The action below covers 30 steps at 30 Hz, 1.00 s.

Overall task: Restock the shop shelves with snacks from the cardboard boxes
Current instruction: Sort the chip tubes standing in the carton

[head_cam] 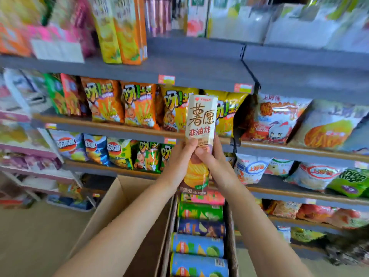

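Tall cream snack box [201, 116], brown lettering, upright; left hand [179, 162], right hand [213, 158] fingers clamped round lower half.

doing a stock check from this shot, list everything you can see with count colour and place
snack box: one, cream with brown lettering, held upright in front of the shelves
cardboard box: one, brown, open, below the hands
snack tubes: at least six showing, pink, green, dark blue and light blue, lying in a column in the cardboard box
orange chip bags: two, orange, on the second shelf, left of the snack box
yellow chip bags: at least two, partly hidden behind the snack box
tall cartons: a few, yellow and orange, top shelf
shelves: grey, several tiers, across the view
left hand: grips the snack box low down
right hand: grips the snack box low down
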Each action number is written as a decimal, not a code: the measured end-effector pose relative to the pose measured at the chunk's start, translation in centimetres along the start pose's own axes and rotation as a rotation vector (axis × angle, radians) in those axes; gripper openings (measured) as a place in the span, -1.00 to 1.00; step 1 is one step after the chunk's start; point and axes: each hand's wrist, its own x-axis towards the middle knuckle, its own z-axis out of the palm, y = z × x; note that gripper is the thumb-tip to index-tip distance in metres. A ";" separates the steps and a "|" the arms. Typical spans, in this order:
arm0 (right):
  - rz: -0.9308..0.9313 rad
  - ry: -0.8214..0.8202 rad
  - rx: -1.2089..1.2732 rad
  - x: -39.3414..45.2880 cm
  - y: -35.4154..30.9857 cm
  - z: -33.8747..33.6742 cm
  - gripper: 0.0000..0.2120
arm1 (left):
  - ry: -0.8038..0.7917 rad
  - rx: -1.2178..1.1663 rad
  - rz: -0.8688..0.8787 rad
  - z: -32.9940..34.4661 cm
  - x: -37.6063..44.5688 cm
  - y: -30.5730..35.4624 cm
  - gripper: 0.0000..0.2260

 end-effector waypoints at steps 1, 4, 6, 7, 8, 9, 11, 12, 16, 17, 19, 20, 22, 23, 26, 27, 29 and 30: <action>-0.066 -0.007 -0.020 1.4 -2.1 0.1 -0.30 | -0.003 0.028 0.056 -0.2 1.1 2.2 -0.65; -0.201 -0.050 -0.054 5.1 -7.5 0.4 -0.52 | 0.037 0.104 0.193 -1.2 4.3 7.8 -0.91; -0.283 -0.037 -0.100 7.7 -10.2 0.8 -0.53 | 0.063 0.133 0.282 -2.0 6.4 10.9 -0.90; -0.322 -0.029 -0.111 9.0 -11.3 1.1 -0.54 | 0.080 0.149 0.321 -2.6 7.5 12.3 -0.89; -0.354 -0.030 -0.122 10.3 -12.3 1.4 -0.57 | 0.092 0.170 0.364 -3.2 8.5 13.7 -0.86; -0.381 -0.033 -0.144 11.7 -13.2 1.6 -0.58 | 0.100 0.199 0.402 -3.8 9.8 15.0 -0.80; -0.425 -0.043 -0.196 14.5 -14.7 2.4 -0.47 | 0.118 0.243 0.465 -5.4 12.0 17.2 -0.58; -0.439 -0.045 -0.219 16.0 -15.2 2.9 -0.39 | 0.127 0.246 0.477 -6.3 13.3 17.9 -0.51; -0.420 -0.036 -0.268 22.5 -15.9 4.1 -0.28 | 0.081 0.264 0.442 -9.5 18.3 19.8 -0.56; -0.410 -0.040 -0.271 24.1 -15.9 4.2 -0.27 | 0.071 0.259 0.435 -10.1 19.6 20.1 -0.57; -0.377 -0.059 -0.266 26.9 -15.9 4.4 -0.22 | 0.036 0.249 0.419 -11.2 22.2 20.3 -0.62; -0.355 -0.062 -0.269 28.2 -15.6 4.3 -0.17 | 0.007 0.235 0.402 -11.6 23.1 20.4 -0.65; -0.308 -0.069 -0.272 30.1 -14.7 4.4 -0.12 | -0.043 0.211 0.365 -12.3 24.7 20.3 -0.70; -0.283 -0.072 -0.273 30.7 -14.1 4.4 -0.11 | -0.064 0.201 0.349 -12.6 25.3 20.1 -0.70; -0.232 -0.087 -0.324 31.9 -12.5 4.8 0.01 | -0.085 0.165 0.309 -13.3 26.7 19.2 -0.55; -0.223 -0.088 -0.330 32.3 -12.2 4.9 0.05 | -0.074 0.147 0.304 -13.5 27.1 18.9 -0.52; -0.215 -0.073 -0.331 33.2 -11.7 5.1 0.11 | -0.047 0.120 0.315 -14.0 27.6 18.6 -0.51; -0.205 -0.062 -0.335 33.6 -11.7 5.3 0.12 | -0.037 0.129 0.324 -14.2 27.7 18.5 -0.52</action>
